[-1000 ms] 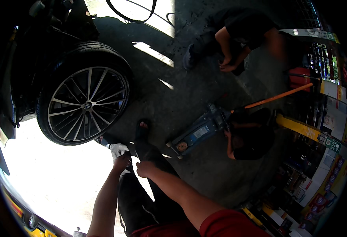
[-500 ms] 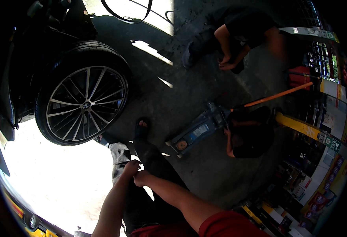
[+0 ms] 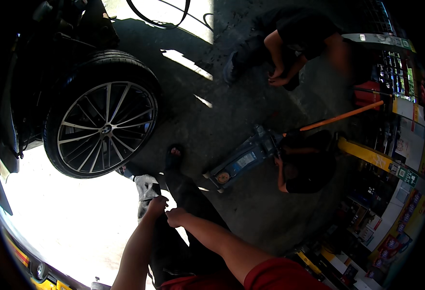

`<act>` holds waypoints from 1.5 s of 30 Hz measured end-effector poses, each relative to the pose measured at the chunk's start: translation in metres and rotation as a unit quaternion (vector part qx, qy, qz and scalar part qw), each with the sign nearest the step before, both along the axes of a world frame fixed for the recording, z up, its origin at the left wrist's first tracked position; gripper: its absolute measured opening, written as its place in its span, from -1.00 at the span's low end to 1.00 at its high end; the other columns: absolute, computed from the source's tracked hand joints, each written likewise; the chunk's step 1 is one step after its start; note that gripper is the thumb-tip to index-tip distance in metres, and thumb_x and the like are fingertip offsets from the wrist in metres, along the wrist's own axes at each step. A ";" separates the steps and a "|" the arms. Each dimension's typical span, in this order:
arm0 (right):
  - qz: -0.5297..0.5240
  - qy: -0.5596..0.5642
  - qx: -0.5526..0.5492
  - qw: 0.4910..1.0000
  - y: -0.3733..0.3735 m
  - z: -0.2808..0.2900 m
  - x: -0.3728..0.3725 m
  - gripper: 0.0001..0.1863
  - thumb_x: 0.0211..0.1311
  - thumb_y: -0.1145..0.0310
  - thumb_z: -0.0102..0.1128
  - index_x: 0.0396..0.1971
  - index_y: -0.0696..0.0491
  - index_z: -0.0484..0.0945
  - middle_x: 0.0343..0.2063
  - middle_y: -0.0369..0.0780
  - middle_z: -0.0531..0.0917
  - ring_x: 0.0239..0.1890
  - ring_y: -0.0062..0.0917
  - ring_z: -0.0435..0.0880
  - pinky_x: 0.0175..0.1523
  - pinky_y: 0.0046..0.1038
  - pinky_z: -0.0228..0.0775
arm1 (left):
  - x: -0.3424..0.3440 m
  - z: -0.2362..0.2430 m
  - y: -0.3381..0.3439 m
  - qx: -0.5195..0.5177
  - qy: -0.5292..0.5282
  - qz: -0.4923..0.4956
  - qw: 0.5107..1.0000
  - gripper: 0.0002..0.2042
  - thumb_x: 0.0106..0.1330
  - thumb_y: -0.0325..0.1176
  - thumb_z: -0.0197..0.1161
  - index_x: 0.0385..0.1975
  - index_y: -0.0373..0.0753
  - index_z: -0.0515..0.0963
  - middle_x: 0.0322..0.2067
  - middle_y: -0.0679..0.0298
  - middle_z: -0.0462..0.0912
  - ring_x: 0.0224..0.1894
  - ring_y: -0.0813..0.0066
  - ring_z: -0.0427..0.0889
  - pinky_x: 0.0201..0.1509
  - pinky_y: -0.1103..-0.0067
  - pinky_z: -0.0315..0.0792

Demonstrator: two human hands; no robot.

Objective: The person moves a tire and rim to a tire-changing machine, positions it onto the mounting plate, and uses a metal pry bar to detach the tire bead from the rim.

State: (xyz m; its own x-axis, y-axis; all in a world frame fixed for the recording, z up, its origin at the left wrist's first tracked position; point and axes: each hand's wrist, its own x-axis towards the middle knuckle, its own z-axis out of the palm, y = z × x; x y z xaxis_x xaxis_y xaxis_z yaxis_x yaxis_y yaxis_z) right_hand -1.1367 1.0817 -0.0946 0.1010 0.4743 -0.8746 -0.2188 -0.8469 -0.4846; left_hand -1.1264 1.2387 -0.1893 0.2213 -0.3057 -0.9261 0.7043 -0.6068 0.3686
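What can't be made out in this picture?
Head view: whether the left hand and right hand hold anything; curled fingers block the view.
Head view: the top of the black loop, cut off by the upper edge.
Head view: details behind the wheel, lost in deep shadow.
Head view: detail on the sunlit ground, washed out by glare.

Big black-tyred wheel with a silver-and-black multi-spoke metal rim here, standing on edge, face slightly angled, round cap at its centre. Nearest thing to the person's curled left hand and right hand is a pair of loose black fabric trousers, worn, legs apart, below and right of the wheel. Left leg's pretty washed out, pale grey in the sun closest to the wheel. Can't tell if either hand's touching the fabric.
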 end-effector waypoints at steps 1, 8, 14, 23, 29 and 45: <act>0.003 0.002 -0.003 1.000 0.000 0.001 0.001 -0.44 0.28 0.26 -0.03 0.25 0.15 0.46 0.02 -0.03 0.70 0.05 -0.17 0.70 0.11 -0.12 0.54 | -0.001 -0.002 0.002 -0.013 -0.050 -0.033 0.998 -0.72 0.34 -0.21 0.14 -0.17 -0.25 0.68 -0.39 0.15 0.76 -0.38 0.35 0.75 -0.23 0.42 0.60; -0.012 0.002 -0.005 1.000 -0.001 0.002 0.008 -0.47 0.27 0.27 -0.01 0.21 0.16 0.48 0.00 -0.01 0.70 0.04 -0.17 0.71 0.12 -0.12 0.54 | 0.003 -0.008 0.010 -0.092 -0.138 -0.135 0.977 -0.75 0.35 -0.32 0.12 -0.14 -0.28 0.66 -0.26 0.15 0.75 -0.32 0.33 0.76 -0.18 0.41 0.61; 0.013 -0.002 0.010 1.000 0.007 0.012 0.011 -0.47 0.25 0.31 0.02 0.21 0.18 0.46 0.00 -0.01 0.70 0.03 -0.17 0.71 0.13 -0.13 0.53 | 0.011 0.004 -0.009 -0.186 -0.123 -0.174 0.959 -0.72 0.36 -0.44 0.10 0.02 -0.25 0.61 -0.05 0.08 0.68 -0.08 0.25 0.73 -0.02 0.40 0.62; 0.038 0.003 0.025 0.999 0.022 0.029 0.014 -0.56 0.27 0.32 0.04 0.12 0.14 0.51 0.14 -0.02 0.60 0.21 -0.20 0.58 0.24 -0.16 0.46 | 0.025 0.007 -0.041 -0.136 -0.114 -0.166 0.970 -0.67 0.42 -0.21 0.12 -0.02 -0.30 0.64 0.01 0.07 0.67 0.08 0.27 0.62 0.21 0.42 0.45; -0.027 -0.071 -0.010 0.997 0.014 0.020 0.029 -0.56 0.23 0.36 0.06 0.12 0.13 0.48 0.11 -0.07 0.59 0.17 -0.20 0.58 0.23 -0.12 0.44 | 0.081 -0.001 0.005 -0.076 -0.325 -0.304 0.892 -0.72 0.40 -0.35 0.04 -0.04 -0.29 0.63 0.00 -0.02 0.66 0.03 -0.03 0.65 0.15 0.28 0.54; -0.208 -0.163 -0.145 0.954 0.072 -0.018 0.070 -0.59 0.31 0.24 0.06 0.05 0.18 0.50 -0.02 0.05 0.65 0.03 -0.10 0.66 0.11 -0.10 0.51 | 0.271 0.123 0.275 0.342 -0.468 0.328 0.746 -0.60 0.57 -0.28 -0.09 0.30 -0.30 0.39 0.28 0.03 0.41 0.34 0.13 0.38 0.42 0.28 0.26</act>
State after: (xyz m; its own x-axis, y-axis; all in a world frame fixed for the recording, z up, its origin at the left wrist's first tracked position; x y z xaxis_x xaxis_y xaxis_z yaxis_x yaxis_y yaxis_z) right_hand -1.0668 1.1533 -0.1123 0.5164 0.0772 -0.8529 -0.4425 -0.8286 -0.3429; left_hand -0.8551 1.5141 -0.0666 0.7631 0.6261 -0.1605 0.5603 -0.5170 0.6472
